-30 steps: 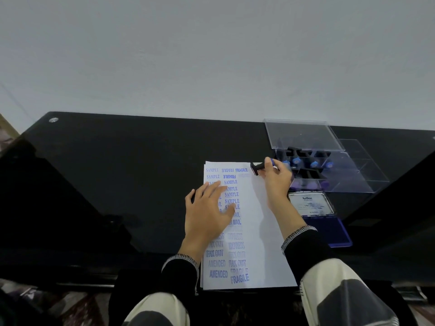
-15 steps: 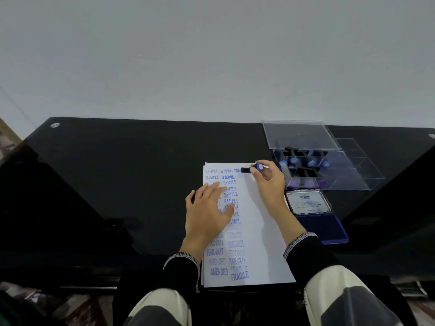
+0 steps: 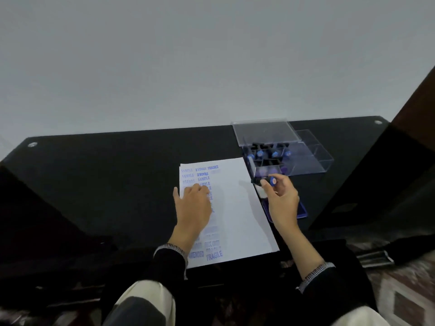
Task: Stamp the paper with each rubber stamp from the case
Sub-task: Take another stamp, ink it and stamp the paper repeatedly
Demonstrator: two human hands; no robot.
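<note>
A white paper [image 3: 237, 208] lies on the black glass table, printed with blue words such as SAMPLE, FRAGILE and AMENDED in its left columns. My left hand [image 3: 194, 205] rests flat on its left side. My right hand [image 3: 281, 198] grips a black rubber stamp [image 3: 266, 180] with a blue end, held off the paper's right edge above the ink pad [image 3: 302, 211], which the hand mostly hides. The clear plastic case [image 3: 287, 158] stands open just behind, with several blue-capped stamps inside.
The case's clear lid [image 3: 266, 132] lies tilted back toward the wall. The black glass table [image 3: 106, 180] stretches far to the left. A dark panel [image 3: 381, 184] rises at the right. Patterned floor shows at the lower right.
My right hand has carried the stamp from the top of the paper rightward and toward me, off the sheet and over the ink pad. The left hand stays on the paper.
</note>
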